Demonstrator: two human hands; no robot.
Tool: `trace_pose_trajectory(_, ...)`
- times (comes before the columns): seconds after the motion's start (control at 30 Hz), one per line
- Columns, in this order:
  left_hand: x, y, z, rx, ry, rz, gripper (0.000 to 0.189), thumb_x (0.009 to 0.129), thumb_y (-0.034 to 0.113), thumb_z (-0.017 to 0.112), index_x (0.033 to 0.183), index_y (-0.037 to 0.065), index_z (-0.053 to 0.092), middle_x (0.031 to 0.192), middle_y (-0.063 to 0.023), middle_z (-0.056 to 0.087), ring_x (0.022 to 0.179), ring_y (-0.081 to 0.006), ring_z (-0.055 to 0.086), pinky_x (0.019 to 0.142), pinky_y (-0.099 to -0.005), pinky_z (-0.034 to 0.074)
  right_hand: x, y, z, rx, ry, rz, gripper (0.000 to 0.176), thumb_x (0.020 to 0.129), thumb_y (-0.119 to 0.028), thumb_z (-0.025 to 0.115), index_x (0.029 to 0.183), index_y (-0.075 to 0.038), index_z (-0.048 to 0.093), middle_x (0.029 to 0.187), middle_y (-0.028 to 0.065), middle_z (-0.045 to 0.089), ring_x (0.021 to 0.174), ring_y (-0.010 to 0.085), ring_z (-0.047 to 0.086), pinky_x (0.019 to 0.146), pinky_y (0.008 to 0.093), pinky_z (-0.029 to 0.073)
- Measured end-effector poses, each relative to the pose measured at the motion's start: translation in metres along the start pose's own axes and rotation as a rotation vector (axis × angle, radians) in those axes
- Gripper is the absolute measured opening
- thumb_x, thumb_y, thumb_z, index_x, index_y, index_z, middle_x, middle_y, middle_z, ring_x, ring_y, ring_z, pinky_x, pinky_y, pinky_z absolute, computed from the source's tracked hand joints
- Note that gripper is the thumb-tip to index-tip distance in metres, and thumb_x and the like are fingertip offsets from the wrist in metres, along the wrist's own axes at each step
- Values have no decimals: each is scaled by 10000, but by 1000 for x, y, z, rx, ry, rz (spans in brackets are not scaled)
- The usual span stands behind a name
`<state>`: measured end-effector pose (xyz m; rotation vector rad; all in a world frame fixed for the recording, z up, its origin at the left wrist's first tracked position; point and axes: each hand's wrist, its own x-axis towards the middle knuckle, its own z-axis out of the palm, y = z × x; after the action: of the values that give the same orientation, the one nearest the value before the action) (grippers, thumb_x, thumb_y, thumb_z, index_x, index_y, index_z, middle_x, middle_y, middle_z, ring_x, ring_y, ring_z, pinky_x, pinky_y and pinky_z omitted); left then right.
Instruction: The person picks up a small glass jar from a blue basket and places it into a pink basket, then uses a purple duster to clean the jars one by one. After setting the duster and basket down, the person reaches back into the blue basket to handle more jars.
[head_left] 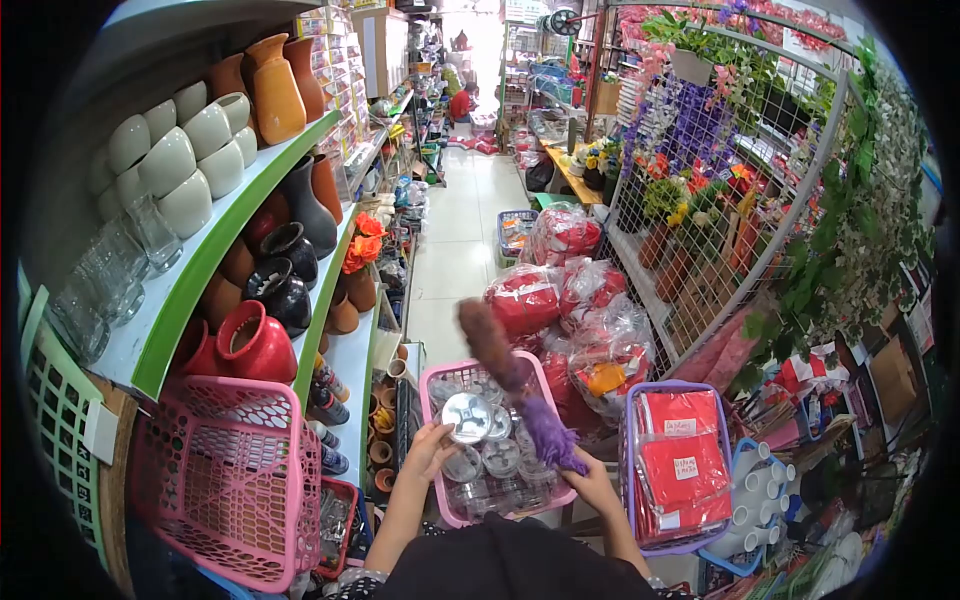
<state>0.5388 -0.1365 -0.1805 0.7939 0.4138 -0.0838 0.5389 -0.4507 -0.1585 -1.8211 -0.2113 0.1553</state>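
Down at the near end of a narrow shop aisle, both hands are working over a pink plastic lattice basket (428,400) packed with small round clear containers (500,458). The left hand (430,450) is closed on one round clear container with a silvery top (467,417). Its fingers pinch the edge and hold it just above the others at the basket's left side.

The right hand (592,482) is clamped tight around the handle of a fluffy purple duster with a brown tip (520,385). The duster slants up and to the left across the basket, and its brown end pokes out past the far rim, over the white tiled floor (455,240).

Just right of the right hand sits a purple plastic basket (627,430) holding flat red packets with white labels (685,465). Beyond it, red bundles in clear plastic wrap (525,300) are piled along the aisle.

Over on the left, a second pink lattice basket (225,480) stands tilted below green-edged white shelves (215,245). These carry a glossy red vase (255,340), black vases (290,270), white ceramic pots (185,160) and orange clay jugs (275,90). Up on the right, a white wire grid (720,200) is hung with artificial flowers and green vines (860,200).
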Motion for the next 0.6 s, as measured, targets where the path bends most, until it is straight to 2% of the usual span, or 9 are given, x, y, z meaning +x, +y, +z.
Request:
trace_pose_trajectory(0.07, 0, 5, -1, -77, -57, 67, 162, 849, 92, 578, 996, 67, 513, 907, -52, 610, 807, -159, 614, 771, -357, 523, -2, -9, -16, -26, -267, 3, 510, 771, -61, 632, 1257, -9, 485, 992, 74, 623, 861, 108, 543, 791, 262, 444)
trace_pose_trajectory(0.17, -7, 14, 13, -191, -113, 171, 224, 855, 65, 556, 1066, 62, 480, 959, -72, 610, 872, -178, 620, 799, -378, 533, -1, -33, -28, -299, -294, 47, 522, 765, -42, 637, 1262, -26, 480, 1037, 88, 628, 916, 104, 542, 831, 256, 432)
trace_pose_trajectory(0.23, -4, 16, 16, -157, -128, 201, 251, 862, 63, 543, 1099, 66, 463, 996, -78, 606, 893, -187, 621, 807, -369, 532, 0, -33, -24, -284, -227, 75, 512, 765, -41, 638, 1253, -27, 487, 1014, 73, 630, 911, 92, 532, 828, 250, 430)
trace_pose_trajectory(0.3, -3, 17, 18, -144, -125, 211, 249, 864, 66, 542, 1101, 63, 466, 1006, -83, 605, 898, -193, 621, 811, -373, 530, -3, -30, -23, -203, -226, -42, 532, 737, -76, 618, 1255, -74, 497, 827, 170, 631, 760, 108, 559, 748, 277, 453)
trace_pose_trajectory(0.37, -6, 16, 22, -203, -85, 219, 269, 895, 84, 490, 1158, 52, 449, 1037, -84, 584, 920, -201, 608, 816, -366, 525, -2, -23, -31, -152, -314, -69, 528, 743, -83, 628, 1254, -73, 498, 836, 164, 635, 764, 107, 560, 752, 282, 454)
trace_pose_trajectory(0.43, -11, 14, 24, -203, -98, 231, 265, 881, 91, 526, 1133, 48, 455, 1034, -91, 581, 914, -195, 607, 793, -350, 532, -3, -25, -34, -173, -310, -36, 524, 750, -81, 639, 1255, -73, 499, 895, 151, 653, 797, 108, 567, 766, 280, 453)
trace_pose_trajectory(0.5, -5, 9, 20, -138, -107, 216, 238, 879, 89, 532, 1105, 51, 467, 1030, -82, 580, 918, -198, 604, 800, -350, 528, -7, -27, -33, -262, -201, 39, 523, 756, -76, 636, 1260, -80, 497, 982, 150, 655, 861, 114, 568, 805, 278, 444)
trace_pose_trajectory(0.57, 0, 5, 18, -131, -115, 204, 220, 881, 93, 528, 1092, 55, 478, 1037, -80, 584, 916, -203, 605, 813, -365, 523, -10, -24, -40, -146, -286, 38, 522, 761, -85, 631, 1265, -100, 496, 1041, 160, 643, 926, 143, 583, 840, 275, 432)
trace_pose_trajectory(0.6, -4, 7, 26, -190, -128, 208, 219, 884, 99, 523, 1094, 57, 483, 1052, -80, 584, 922, -208, 605, 829, -379, 515, -13, -27, -47, -224, -400, 78, 516, 766, -103, 631, 1264, -103, 497, 1046, 178, 637, 961, 176, 596, 857, 282, 428)
